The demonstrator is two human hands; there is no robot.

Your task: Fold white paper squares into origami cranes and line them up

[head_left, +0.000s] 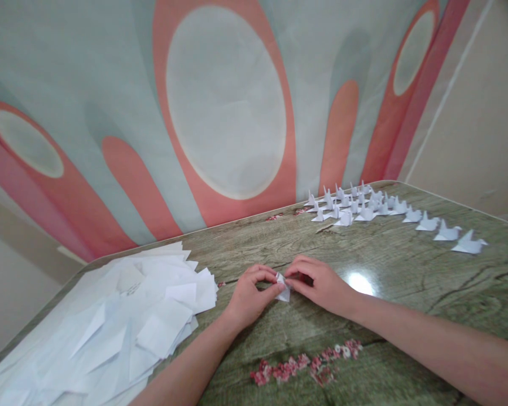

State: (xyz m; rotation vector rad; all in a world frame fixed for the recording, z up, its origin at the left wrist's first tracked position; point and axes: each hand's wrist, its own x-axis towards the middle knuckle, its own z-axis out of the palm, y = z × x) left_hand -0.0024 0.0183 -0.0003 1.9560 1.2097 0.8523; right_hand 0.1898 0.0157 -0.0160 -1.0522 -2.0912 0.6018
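Note:
Between my two hands, just above the table, is a small piece of folded white paper (283, 294). My left hand (254, 290) pinches its left side between thumb and fingers. From the right, my right hand (315, 280) grips its upper right edge with thumb and forefinger. The paper's lower corner points toward me; its upper part is partly hidden by my fingertips. Beyond my right hand, several folded white paper cranes (366, 213) stand in rows at the back right of the table.
A large spread pile of white paper sheets (152, 307) covers the left side of the wood-patterned table (237, 366). Pink blossoms (296, 366) are printed on the tabletop near me. A wall with a coral and grey-green pattern (224, 101) rises behind the far edge.

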